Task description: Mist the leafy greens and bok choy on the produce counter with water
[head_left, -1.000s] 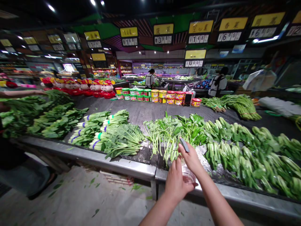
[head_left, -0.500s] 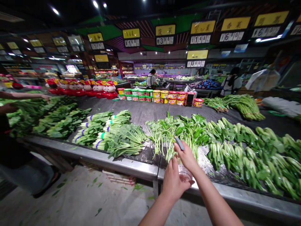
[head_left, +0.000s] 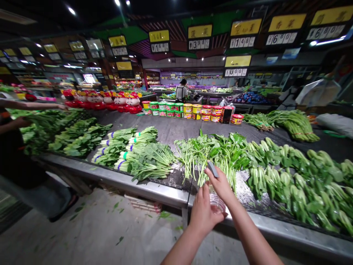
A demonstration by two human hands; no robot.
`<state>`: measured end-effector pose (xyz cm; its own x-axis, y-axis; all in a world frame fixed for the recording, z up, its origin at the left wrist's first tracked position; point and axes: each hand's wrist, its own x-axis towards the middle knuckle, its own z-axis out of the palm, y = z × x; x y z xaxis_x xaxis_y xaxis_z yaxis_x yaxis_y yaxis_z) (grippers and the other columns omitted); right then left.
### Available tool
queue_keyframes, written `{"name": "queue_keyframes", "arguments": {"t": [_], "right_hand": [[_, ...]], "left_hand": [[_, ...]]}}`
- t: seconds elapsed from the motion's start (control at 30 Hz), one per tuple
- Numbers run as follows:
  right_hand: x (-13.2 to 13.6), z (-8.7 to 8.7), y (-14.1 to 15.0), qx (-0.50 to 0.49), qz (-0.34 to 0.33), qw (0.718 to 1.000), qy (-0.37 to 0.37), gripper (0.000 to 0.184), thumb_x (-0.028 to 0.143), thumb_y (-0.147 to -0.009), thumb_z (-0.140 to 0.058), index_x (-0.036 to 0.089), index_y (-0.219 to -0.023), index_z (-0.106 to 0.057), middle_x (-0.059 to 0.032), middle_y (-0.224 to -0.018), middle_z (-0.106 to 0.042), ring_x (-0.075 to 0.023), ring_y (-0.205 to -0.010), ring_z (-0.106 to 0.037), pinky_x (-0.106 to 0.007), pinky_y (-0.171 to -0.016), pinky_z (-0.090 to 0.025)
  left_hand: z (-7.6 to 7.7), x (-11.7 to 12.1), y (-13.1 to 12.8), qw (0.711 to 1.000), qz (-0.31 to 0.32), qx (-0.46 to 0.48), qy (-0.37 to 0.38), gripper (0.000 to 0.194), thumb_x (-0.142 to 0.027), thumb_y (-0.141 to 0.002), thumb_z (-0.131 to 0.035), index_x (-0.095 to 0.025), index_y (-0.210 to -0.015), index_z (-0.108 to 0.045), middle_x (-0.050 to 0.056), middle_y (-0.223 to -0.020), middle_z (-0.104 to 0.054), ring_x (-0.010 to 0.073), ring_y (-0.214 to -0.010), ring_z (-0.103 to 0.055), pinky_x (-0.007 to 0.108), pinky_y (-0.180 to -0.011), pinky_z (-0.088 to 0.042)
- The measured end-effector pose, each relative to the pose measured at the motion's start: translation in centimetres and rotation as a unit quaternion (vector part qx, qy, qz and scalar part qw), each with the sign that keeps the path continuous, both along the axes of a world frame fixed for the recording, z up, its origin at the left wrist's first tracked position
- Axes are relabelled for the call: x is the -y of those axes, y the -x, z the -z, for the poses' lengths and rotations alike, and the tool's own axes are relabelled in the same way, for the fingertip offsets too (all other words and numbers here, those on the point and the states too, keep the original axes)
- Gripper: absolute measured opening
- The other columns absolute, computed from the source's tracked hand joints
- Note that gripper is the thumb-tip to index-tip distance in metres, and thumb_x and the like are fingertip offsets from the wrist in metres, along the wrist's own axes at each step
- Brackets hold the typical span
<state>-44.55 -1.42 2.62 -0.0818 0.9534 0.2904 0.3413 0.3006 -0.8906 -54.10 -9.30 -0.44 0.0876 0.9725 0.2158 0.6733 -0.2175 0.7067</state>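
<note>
What looks like a clear spray bottle with a ridged plastic body is held over the front edge of the vegetable stand. My left hand wraps round its body from the left. On its upper part my right hand is closed, and a grey piece, seemingly the bottle's head, sticks out at the right forefinger. Much of the bottle is hidden behind my fingers. Just beyond lie loose leafy greens with long stems.
Bok choy lies to the right, banded bunches and leafy greens to the left. A metal rail edges the stand. Behind are stacked tubs, a phone and red figurines. A person reaches in at the left.
The view has turned slightly left, so the stand and signs sit further right. Both hands keep the same hold on the bottle. The person at the left shows more fully.
</note>
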Motion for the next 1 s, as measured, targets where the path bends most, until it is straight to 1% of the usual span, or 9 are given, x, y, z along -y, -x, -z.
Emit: {"name": "queue_keyframes", "arguments": {"t": [0.13, 0.33, 0.43, 0.53, 0.6, 0.7, 0.77, 0.87, 1.0], "right_hand": [[0.0, 0.2, 0.5, -0.008, -0.01, 1.0, 0.016, 0.047, 0.056, -0.084, -0.046, 0.017, -0.105, -0.061, -0.0055, -0.084, -0.064, -0.0201, -0.069, -0.057, -0.031, -0.063, -0.045], [0.0, 0.5, 1.2, 0.008, -0.012, 1.0, 0.021, 0.042, 0.058, -0.084, -0.043, 0.018, -0.085, -0.059, -0.0056, -0.078, -0.063, -0.0194, -0.066, -0.057, -0.031, -0.06, -0.044], [0.1, 1.2, 1.5, 0.015, -0.007, 0.999, 0.031, 0.042, 0.058, -0.085, -0.043, 0.019, -0.082, -0.059, -0.0045, -0.072, -0.062, -0.0185, -0.061, -0.056, -0.031, -0.058, -0.044], [0.1, 1.8, 1.8, 0.016, -0.004, 1.0, 0.025, 0.043, 0.058, -0.085, -0.042, 0.019, -0.079, -0.06, -0.0043, -0.07, -0.062, -0.0185, -0.06, -0.056, -0.031, -0.058, -0.044], [0.0, 1.8, 2.0, 0.013, -0.009, 1.0, 0.023, 0.045, 0.058, -0.085, -0.041, 0.018, -0.082, -0.061, -0.0054, -0.074, -0.063, -0.0198, -0.065, -0.058, -0.031, -0.06, -0.044], [-0.3, 1.4, 2.4, -0.003, -0.026, 1.0, 0.017, 0.048, 0.058, -0.084, -0.043, 0.017, -0.103, -0.061, -0.0077, -0.089, -0.066, -0.0229, -0.078, -0.061, -0.033, -0.066, -0.046], [-0.4, 0.9, 2.6, -0.002, -0.044, 0.999, 0.011, 0.05, 0.057, -0.084, -0.045, 0.017, -0.11, -0.06, -0.0084, -0.094, -0.066, -0.0238, -0.083, -0.061, -0.034, -0.07, -0.047], [-0.4, 0.5, 2.8, 0.014, -0.061, 0.998, 0.008, 0.046, 0.055, -0.085, -0.044, 0.017, -0.102, -0.062, -0.0085, -0.089, -0.066, -0.0236, -0.08, -0.061, -0.036, -0.073, -0.046], [-0.2, 0.8, 2.9, 0.041, -0.073, 0.996, 0.019, 0.043, 0.055, -0.086, -0.041, 0.018, -0.087, -0.062, -0.0072, -0.078, -0.064, -0.0225, -0.071, -0.06, -0.034, -0.066, -0.045]], "left_hand": [[-0.2, 0.3, 0.4, 1.0, -0.009, -0.004, 0.025, 0.098, -0.031, -0.054, -0.073, -0.012, -0.138, -0.026, 0.015, -0.128, -0.043, 0.0304, -0.119, -0.043, 0.04, -0.104, -0.036], [-0.1, 0.6, 0.9, 0.999, -0.015, -0.008, 0.05, 0.1, -0.031, -0.054, -0.073, -0.011, -0.139, -0.024, 0.016, -0.128, -0.043, 0.0318, -0.118, -0.043, 0.042, -0.103, -0.035], [0.1, 0.9, 1.1, 0.998, -0.016, -0.002, 0.059, 0.101, -0.031, -0.053, -0.074, -0.011, -0.139, -0.024, 0.016, -0.128, -0.043, 0.0316, -0.117, -0.043, 0.041, -0.103, -0.034], [0.5, 1.1, 1.4, 0.998, -0.018, -0.006, 0.063, 0.101, -0.032, -0.053, -0.074, -0.011, -0.139, -0.026, 0.015, -0.126, -0.045, 0.0317, -0.116, -0.044, 0.041, -0.102, -0.036], [0.5, 1.0, 1.7, 0.998, -0.022, -0.009, 0.057, 0.101, -0.033, -0.053, -0.074, -0.011, -0.139, -0.026, 0.015, -0.126, -0.045, 0.0314, -0.116, -0.044, 0.041, -0.102, -0.036], [0.2, 0.9, 2.0, 0.998, -0.034, -0.008, 0.047, 0.102, -0.035, -0.053, -0.075, -0.01, -0.139, -0.027, 0.015, -0.125, -0.046, 0.031, -0.116, -0.044, 0.04, -0.103, -0.035], [-0.1, 0.8, 2.1, 0.998, -0.043, -0.003, 0.045, 0.101, -0.036, -0.053, -0.075, -0.01, -0.138, -0.028, 0.015, -0.125, -0.046, 0.031, -0.116, -0.044, 0.04, -0.103, -0.035], [-0.2, 1.0, 2.0, 0.998, -0.051, 0.006, 0.041, 0.101, -0.036, -0.052, -0.076, -0.011, -0.138, -0.028, 0.015, -0.126, -0.046, 0.031, -0.117, -0.044, 0.041, -0.103, -0.035], [0.5, 1.5, 1.6, 0.996, -0.065, 0.006, 0.061, 0.104, -0.035, -0.052, -0.075, -0.008, -0.139, -0.026, 0.018, -0.13, -0.044, 0.0328, -0.12, -0.041, 0.042, -0.105, -0.033]]}}
